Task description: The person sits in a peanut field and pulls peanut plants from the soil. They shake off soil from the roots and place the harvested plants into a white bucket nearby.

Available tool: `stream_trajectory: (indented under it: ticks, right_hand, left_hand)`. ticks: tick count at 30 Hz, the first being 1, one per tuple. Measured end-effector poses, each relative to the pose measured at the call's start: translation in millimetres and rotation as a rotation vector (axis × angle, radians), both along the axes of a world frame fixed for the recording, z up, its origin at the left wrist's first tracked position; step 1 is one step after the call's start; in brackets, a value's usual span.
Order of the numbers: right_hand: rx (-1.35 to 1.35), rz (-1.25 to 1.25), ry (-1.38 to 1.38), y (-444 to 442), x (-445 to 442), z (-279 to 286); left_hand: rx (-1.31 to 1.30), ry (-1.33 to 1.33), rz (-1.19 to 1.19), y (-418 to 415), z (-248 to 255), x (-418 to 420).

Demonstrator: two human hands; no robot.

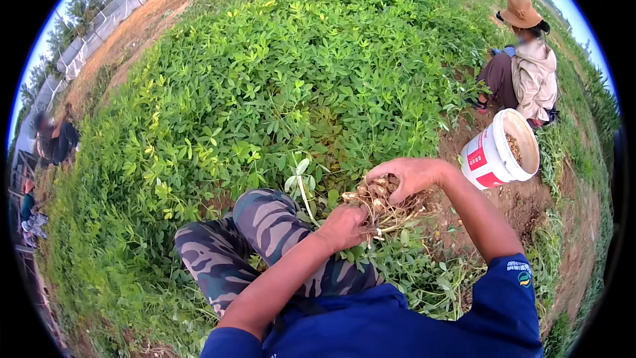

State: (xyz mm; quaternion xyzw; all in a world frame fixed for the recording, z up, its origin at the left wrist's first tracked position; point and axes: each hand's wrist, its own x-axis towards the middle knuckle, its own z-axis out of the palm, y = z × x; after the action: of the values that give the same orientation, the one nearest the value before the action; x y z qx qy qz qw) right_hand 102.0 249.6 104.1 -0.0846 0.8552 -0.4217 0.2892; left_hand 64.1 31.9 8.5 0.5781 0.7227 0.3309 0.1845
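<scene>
A clump of peanut pods [377, 194] with thin roots hangs together in front of my bent knees. My left hand [345, 226] is closed around the stems and roots at the lower left of the clump. Over the pods curves my right hand [410, 179], thumb and fingers spread about them and touching the clump. Whether any pod is loose in that hand is hidden. Leafy green stems [417, 268] trail from below the roots toward my lap.
A white bucket [484, 156] with peanuts inside tilts on bare soil to the right. Just beyond it a person in a brown hat [526, 64] crouches. Dense peanut plants [298, 74] fill the ground ahead. More people [57, 134] sit at the far left.
</scene>
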Motion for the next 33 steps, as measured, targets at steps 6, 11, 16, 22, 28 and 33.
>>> stream_trajectory:
  ticks: [6,11,16,22,28,33]
  right_hand:
    - [-0.044,-0.049,0.071,-8,-1,-8]
    - [-0.031,-0.133,0.060,-9,4,-8]
    - [-0.155,-0.179,0.031,-12,3,0]
    - [-0.272,-0.135,-0.093,-13,2,1]
    - [-0.072,-0.024,0.008,-27,-10,8]
    - [-0.024,-0.086,0.060,-32,-10,-2]
  left_hand:
    - [-0.017,0.012,0.004,-8,-8,-2]
    - [-0.171,0.006,-0.035,-8,6,-5]
    - [-0.133,-0.092,-0.021,-11,7,-6]
    - [-0.159,-0.114,-0.037,-10,6,-7]
    - [-0.087,-0.131,0.036,-9,4,-6]
    - [-0.131,-0.173,0.059,-7,1,-6]
